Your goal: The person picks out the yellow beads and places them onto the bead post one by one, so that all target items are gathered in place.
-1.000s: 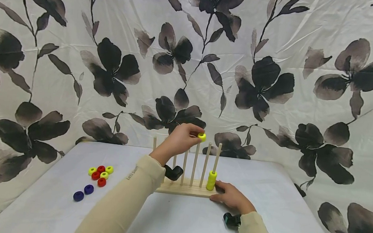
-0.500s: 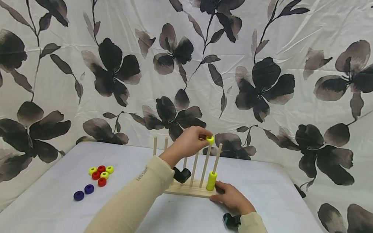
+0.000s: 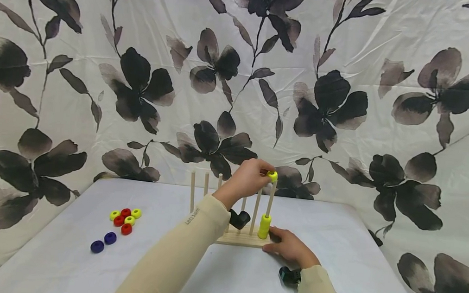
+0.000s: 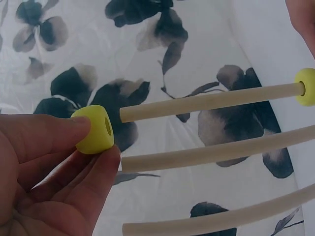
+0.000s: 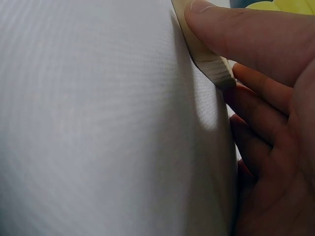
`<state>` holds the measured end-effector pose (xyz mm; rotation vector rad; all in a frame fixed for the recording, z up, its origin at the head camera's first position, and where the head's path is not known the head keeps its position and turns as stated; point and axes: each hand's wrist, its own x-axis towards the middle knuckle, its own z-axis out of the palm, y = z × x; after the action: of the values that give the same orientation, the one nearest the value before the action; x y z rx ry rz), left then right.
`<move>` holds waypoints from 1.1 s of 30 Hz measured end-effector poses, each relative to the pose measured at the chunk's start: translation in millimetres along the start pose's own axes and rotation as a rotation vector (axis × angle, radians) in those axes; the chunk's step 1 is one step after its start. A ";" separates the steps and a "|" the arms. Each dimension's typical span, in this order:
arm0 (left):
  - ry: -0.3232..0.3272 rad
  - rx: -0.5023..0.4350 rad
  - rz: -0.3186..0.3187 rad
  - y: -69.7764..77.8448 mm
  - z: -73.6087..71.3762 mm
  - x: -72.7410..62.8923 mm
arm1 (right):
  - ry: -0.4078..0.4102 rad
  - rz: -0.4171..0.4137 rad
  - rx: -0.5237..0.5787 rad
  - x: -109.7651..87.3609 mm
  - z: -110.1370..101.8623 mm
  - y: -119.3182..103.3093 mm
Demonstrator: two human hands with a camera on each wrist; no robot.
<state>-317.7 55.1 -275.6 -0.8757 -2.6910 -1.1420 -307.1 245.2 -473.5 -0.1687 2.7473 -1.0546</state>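
My left hand [image 3: 245,182] pinches a yellow bead [image 3: 272,177] between thumb and fingertips at the top of the rightmost wooden rod [image 3: 271,201]. In the left wrist view the bead's hole faces that rod's tip, with a small gap between them. A stack of yellow beads [image 3: 264,227] sits low on the same rod. With thumb in front and fingers around the end, my right hand [image 3: 290,248] grips the right end of the wooden base [image 3: 236,240]; the right wrist view shows the thumb on the base [image 5: 199,49]. My left forearm hides part of the rack.
To the left on the white table [image 3: 61,261] lie loose beads: several yellow and red ones in a cluster, such as a red bead [image 3: 126,229], and two blue ones, including a blue bead [image 3: 97,246]. A floral cloth [image 3: 239,95] hangs behind the table.
My left hand has moved right with the yellow bead, past the neighbouring rods to the rightmost rod. My right hand has stayed at the base.
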 end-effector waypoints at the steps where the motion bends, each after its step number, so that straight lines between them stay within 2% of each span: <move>1: 0.000 0.002 0.001 0.2 1.1 1.0 | -0.001 0.003 0.001 0.1 0.1 -0.3; 9: -0.011 -0.001 -0.003 0.2 8.4 7.5 | -0.004 0.009 -0.009 0.4 0.2 -1.6; 21: -0.042 0.064 0.026 0.9 11.3 12.2 | -0.018 0.029 0.001 -0.9 -0.5 -2.7; 29: -0.088 0.172 0.045 3.5 9.2 10.5 | 0.000 0.011 -0.013 -1.0 -1.0 -2.4; 33: -0.088 0.229 0.051 2.9 5.9 7.8 | 0.000 0.000 -0.016 -0.3 -1.2 -2.0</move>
<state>-321.9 64.5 -275.8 -0.9695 -2.7782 -0.7825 -307.1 244.6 -471.2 -0.1712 2.7561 -1.0325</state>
